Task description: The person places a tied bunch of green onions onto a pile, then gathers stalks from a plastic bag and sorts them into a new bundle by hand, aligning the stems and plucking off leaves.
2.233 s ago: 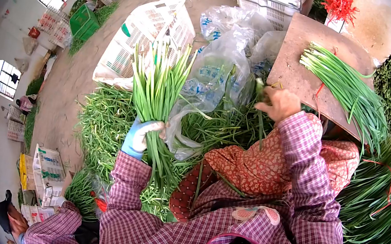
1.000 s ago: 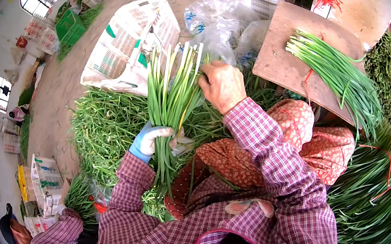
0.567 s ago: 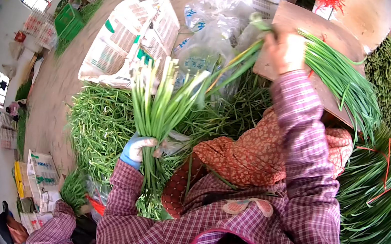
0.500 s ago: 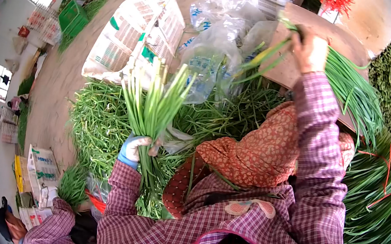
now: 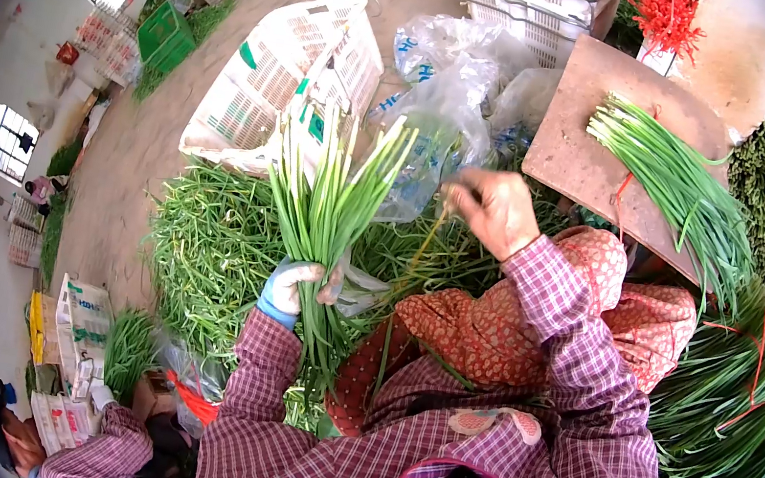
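Brown bench [image 5: 564,133], tied bundle [image 5: 678,179] over its right edge; left hand [image 5: 293,287] held a seemingly light, soft-leaved bunch [image 5: 326,206], best gripped mid-stem; right hand [image 5: 501,219] pinched a yellowed leaf [image 5: 431,234].

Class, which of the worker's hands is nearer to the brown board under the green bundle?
Right. The right hand is just off the near-left corner of the board; the left hand is farther left, gripping a green bunch.

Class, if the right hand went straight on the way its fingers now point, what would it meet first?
Probably the bunch of green stalks in the left hand: the right hand points toward its upper part. Depth is unclear; it might brush the clear plastic bag first.
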Demonstrator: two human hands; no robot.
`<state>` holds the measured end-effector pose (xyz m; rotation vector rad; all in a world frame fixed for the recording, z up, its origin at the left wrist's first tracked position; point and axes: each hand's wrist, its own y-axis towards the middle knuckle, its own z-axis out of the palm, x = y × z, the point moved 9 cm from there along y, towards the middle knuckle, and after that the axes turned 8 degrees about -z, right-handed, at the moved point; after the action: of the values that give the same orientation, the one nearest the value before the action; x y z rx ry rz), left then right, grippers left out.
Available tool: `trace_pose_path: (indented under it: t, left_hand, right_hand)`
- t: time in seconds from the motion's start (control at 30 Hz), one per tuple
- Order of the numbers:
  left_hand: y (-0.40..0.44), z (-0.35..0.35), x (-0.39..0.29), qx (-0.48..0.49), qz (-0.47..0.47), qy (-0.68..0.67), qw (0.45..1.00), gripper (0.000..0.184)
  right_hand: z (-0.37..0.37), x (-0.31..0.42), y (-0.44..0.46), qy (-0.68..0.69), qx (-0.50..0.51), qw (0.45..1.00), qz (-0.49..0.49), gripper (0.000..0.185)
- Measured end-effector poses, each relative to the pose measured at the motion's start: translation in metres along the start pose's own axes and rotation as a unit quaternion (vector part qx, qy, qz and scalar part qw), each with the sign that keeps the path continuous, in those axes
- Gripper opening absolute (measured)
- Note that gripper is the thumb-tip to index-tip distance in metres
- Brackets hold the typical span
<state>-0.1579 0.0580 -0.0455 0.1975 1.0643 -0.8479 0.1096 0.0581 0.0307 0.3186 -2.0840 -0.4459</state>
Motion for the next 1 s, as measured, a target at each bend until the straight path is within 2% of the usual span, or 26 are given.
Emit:
trace_pose_path:
  t: [0.07,0.13,0.2,0.27,0.33,0.4,0.43,0.5,0.53,0.6,0.63,0.67,0.7,0.73,0.77,0.8,0.83,0.87,0.93,0.97,1.0]
  left_hand:
    - [0.000,0.002,0.006,-0.001,-0.017,-0.009,1.000,0.037]
    - [0.002,0.006,0.012,0.022,-0.037,-0.025,0.999,0.039]
    - [0.001,0.005,0.016,-0.026,-0.065,-0.005,0.998,0.045]
    - [0.004,0.012,0.017,-0.013,-0.074,0.015,0.997,0.050]
    - [0.005,0.017,0.014,-0.059,-0.059,0.056,0.995,0.039]
    - [0.005,0.018,0.014,-0.063,-0.058,0.065,0.994,0.039]
    - [0.006,0.017,0.014,-0.061,-0.052,0.071,0.994,0.039]
    - [0.005,0.014,0.014,-0.059,-0.045,0.076,0.994,0.039]
    - [0.001,0.011,0.017,-0.051,-0.062,0.059,0.995,0.045]
    - [-0.005,0.003,0.019,-0.045,-0.077,0.040,0.995,0.051]
    - [-0.008,-0.003,0.018,-0.052,-0.067,0.026,0.996,0.050]
    - [-0.009,-0.008,0.015,-0.057,-0.057,0.011,0.997,0.049]
    - [-0.009,-0.009,0.009,-0.059,-0.035,0.028,0.997,0.046]
    - [-0.006,-0.001,0.002,-0.059,-0.029,0.027,0.997,0.046]
    - [-0.005,0.004,-0.010,-0.108,-0.001,0.065,0.992,0.046]
    - [-0.002,0.010,-0.021,-0.155,0.027,0.102,0.982,0.045]
    - [0.007,0.023,-0.032,-0.153,0.072,0.168,0.971,0.045]
    - [0.013,0.040,-0.042,-0.206,0.078,0.180,0.959,0.046]
    - [0.036,0.054,-0.036,-0.202,0.063,0.250,0.945,0.045]
    - [0.054,0.051,-0.023,-0.183,0.182,0.162,0.952,0.047]
    - [0.084,-0.001,0.024,-0.159,0.236,-0.037,0.958,0.052]
  right_hand:
    - [-0.034,0.021,0.010,-0.077,-0.109,0.989,-0.068,0.014]
    - [-0.055,0.044,0.018,-0.110,-0.129,0.982,-0.084,0.014]
    - [-0.052,0.058,0.022,-0.141,-0.115,0.979,-0.092,0.015]
    - [-0.036,0.079,0.024,-0.207,-0.101,0.959,-0.165,0.021]
    - [-0.013,0.070,0.028,-0.274,-0.028,0.957,-0.088,0.038]
    - [0.008,0.062,0.027,-0.294,-0.007,0.953,-0.074,0.037]
    - [0.013,0.060,0.026,-0.240,-0.020,0.966,-0.090,0.030]
    - [0.009,0.047,0.027,-0.234,-0.041,0.967,-0.089,0.025]
    - [0.002,0.042,0.029,-0.227,-0.062,0.968,-0.088,0.020]
    - [-0.036,0.021,0.027,-0.282,-0.141,0.945,-0.085,0.011]
    - [-0.051,-0.001,0.027,-0.330,-0.113,0.937,-0.005,0.010]
    - [-0.064,-0.013,0.019,-0.357,-0.141,0.923,0.001,0.013]
    - [-0.066,-0.024,0.010,-0.402,-0.154,0.902,-0.032,0.018]
    - [-0.056,-0.044,0.009,-0.370,-0.039,0.926,0.069,0.038]
    - [-0.042,-0.056,0.001,-0.264,0.016,0.952,0.152,0.056]
    - [-0.020,-0.050,-0.003,-0.163,0.057,0.970,0.171,0.074]
    - [0.001,-0.043,-0.008,-0.063,0.095,0.974,0.198,0.093]
    - [0.027,-0.032,-0.010,0.029,0.119,0.979,0.164,0.112]
    - [0.071,0.004,-0.009,0.216,0.151,0.956,0.130,0.123]
    - [0.082,0.017,-0.007,0.238,0.124,0.955,0.123,0.121]
    - [0.090,0.026,-0.006,0.261,0.096,0.954,0.117,0.119]
